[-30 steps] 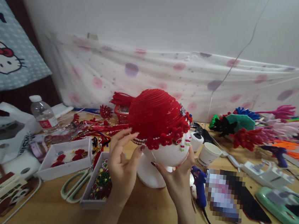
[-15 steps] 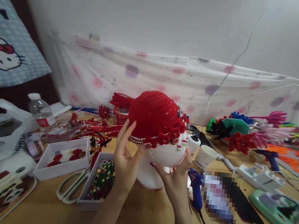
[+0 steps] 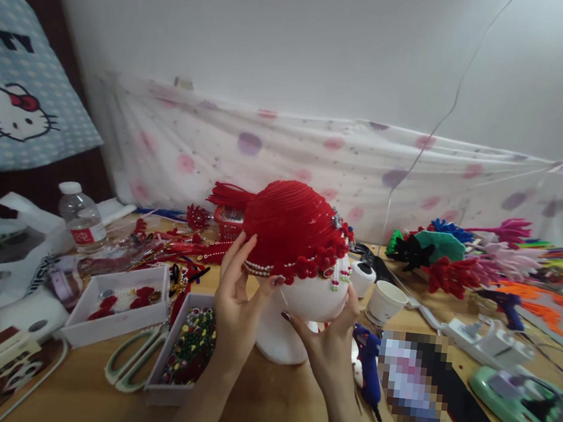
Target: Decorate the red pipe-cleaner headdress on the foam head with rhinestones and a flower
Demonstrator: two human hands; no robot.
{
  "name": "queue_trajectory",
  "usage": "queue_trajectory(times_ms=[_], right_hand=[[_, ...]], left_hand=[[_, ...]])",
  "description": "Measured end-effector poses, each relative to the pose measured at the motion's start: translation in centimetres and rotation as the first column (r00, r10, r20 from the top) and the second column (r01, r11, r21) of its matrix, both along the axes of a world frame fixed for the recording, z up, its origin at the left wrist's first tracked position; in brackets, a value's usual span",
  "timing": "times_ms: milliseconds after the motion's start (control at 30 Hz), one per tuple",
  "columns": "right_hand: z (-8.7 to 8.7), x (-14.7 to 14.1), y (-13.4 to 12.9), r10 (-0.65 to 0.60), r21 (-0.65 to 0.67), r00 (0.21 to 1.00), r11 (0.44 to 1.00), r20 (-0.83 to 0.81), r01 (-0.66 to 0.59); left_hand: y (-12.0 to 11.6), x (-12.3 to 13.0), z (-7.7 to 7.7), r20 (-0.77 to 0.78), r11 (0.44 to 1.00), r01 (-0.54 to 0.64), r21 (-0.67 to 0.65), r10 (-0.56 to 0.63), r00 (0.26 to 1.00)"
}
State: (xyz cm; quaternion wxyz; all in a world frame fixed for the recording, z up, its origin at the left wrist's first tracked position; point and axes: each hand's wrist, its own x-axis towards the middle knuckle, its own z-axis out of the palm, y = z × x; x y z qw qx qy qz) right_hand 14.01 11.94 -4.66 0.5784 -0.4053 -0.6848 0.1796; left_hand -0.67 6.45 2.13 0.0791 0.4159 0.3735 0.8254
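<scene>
A red wig-like cap (image 3: 290,222) of ridged strands covers a white foam mannequin head (image 3: 310,299) on a round base. Red flowers (image 3: 307,266), pearl strands and hanging beads (image 3: 340,274) run along its lower edge. My left hand (image 3: 241,294) grips the cap's left edge, fingers on the red strands and thumb by the pearl trim. With my right hand (image 3: 329,333) I hold the head low on its right side, thumb and fingers curved against the white surface. Some fingertips are hidden behind the head.
A box of beads (image 3: 172,394), scissors (image 3: 132,360) and another white box (image 3: 112,331) lie left. To the right are a blue glue gun (image 3: 368,364), a paper cup (image 3: 386,302), power strips (image 3: 489,343) and coloured fuzzy stems. A bottle (image 3: 79,216) stands back left.
The view has shifted slightly, so the whole scene sits a little lower. Both hands keep their places on the cap and head.
</scene>
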Motion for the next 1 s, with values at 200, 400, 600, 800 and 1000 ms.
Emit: queue_trajectory(times_ms=[200, 400, 600, 800, 1000], right_hand=[[-0.15, -0.01, -0.04, 0.012, -0.012, 1.0, 1.0, -0.019, -0.013], [-0.57, -0.34, 0.01, 0.005, 0.02, 0.999, 1.0, -0.049, -0.004], [-0.23, -0.4, -0.14, 0.0, 0.019, 1.0, 1.0, -0.024, 0.0], [-0.13, -0.6, -0.25, -0.035, 0.042, 0.999, 0.998, -0.02, 0.036], [-0.12, -0.64, -0.25, -0.024, 0.034, 1.0, 0.999, -0.02, 0.024]], left_hand=[[0.15, 0.06, 0.14, -0.005, 1.0, -0.021, -0.02, 0.021, 1.0], [0.34, -0.14, -0.12, 0.036, 0.999, 0.03, -0.017, -0.029, 0.999], [0.34, -0.23, -0.25, 0.067, 0.999, 0.044, -0.017, -0.043, 0.997], [0.75, -0.35, -0.52, 0.072, 0.998, 0.045, -0.032, -0.043, 0.997], [0.48, -0.38, 0.03, 0.205, 0.993, 0.12, 0.005, -0.119, 0.971]])
